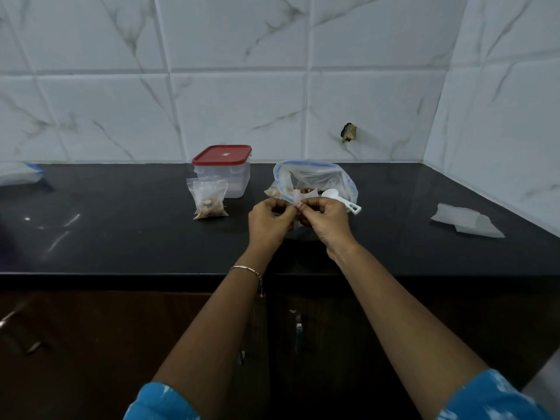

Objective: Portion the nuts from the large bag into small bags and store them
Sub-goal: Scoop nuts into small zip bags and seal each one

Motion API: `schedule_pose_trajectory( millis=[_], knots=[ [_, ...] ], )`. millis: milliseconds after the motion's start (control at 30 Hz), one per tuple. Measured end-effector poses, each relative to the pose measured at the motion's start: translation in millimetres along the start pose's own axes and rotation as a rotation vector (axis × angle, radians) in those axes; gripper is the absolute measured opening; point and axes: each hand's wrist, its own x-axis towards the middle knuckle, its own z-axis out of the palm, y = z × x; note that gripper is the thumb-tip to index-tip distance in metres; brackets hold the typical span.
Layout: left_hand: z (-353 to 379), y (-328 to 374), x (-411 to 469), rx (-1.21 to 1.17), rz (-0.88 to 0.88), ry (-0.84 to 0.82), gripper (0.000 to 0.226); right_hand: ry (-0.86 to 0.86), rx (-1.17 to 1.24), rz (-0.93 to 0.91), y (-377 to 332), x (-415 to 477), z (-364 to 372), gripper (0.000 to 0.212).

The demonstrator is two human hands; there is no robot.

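The large clear bag (pixel 315 177) with a blue zip edge stands open on the black counter (pixel 121 231), nuts showing inside. A white measuring scoop (pixel 339 198) lies against its front. Just in front of it, my left hand (pixel 269 221) and my right hand (pixel 325 221) both pinch the top edge of a small clear bag (pixel 298 197); most of that bag is hidden behind my fingers. Two small bags with nuts (pixel 209 198) stand upright to the left, against a clear container with a red lid (pixel 224 168).
A stack of empty small bags (pixel 466 222) lies flat at the right of the counter. Another plastic bag (pixel 18 174) sits at the far left edge. Tiled walls close the back and right side. Dark cabinet doors (pixel 91 344) are below the counter's front edge.
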Motion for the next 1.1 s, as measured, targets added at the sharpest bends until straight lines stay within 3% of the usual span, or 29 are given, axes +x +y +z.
schedule_pose_trajectory(
  millis=[333, 467, 633, 733, 867, 967, 1100],
  knots=[
    [1, -1, 1, 0.109, 0.065, 0.121, 0.008, 0.135, -0.236, -0.109, 6, 6, 1, 0.014],
    [2, -2, 1, 0.102, 0.067, 0.129, 0.017, 0.148, -0.354, -0.256, 2, -1, 1, 0.019],
    [0, -2, 1, 0.096, 0.026, 0.136, 0.017, -0.025, -0.653, -0.531, -5, -8, -3, 0.019],
    [-1, 2, -2, 0.086, 0.042, 0.139, 0.013, -0.051, -0.766, -0.529, -13, -9, -14, 0.023],
    [0, 6, -7, 0.167, 0.185, 0.177, 0.012, 0.07, -0.914, -0.451, -37, -5, -20, 0.021],
    [2, 10, -12, 0.266, 0.352, 0.191, 0.011, 0.148, -0.861, -0.408, -51, 0, -15, 0.022],
    [2, 8, -15, 0.361, 0.538, 0.165, 0.007, 0.094, -0.767, -0.345, -57, 7, -14, 0.013]
  ],
)
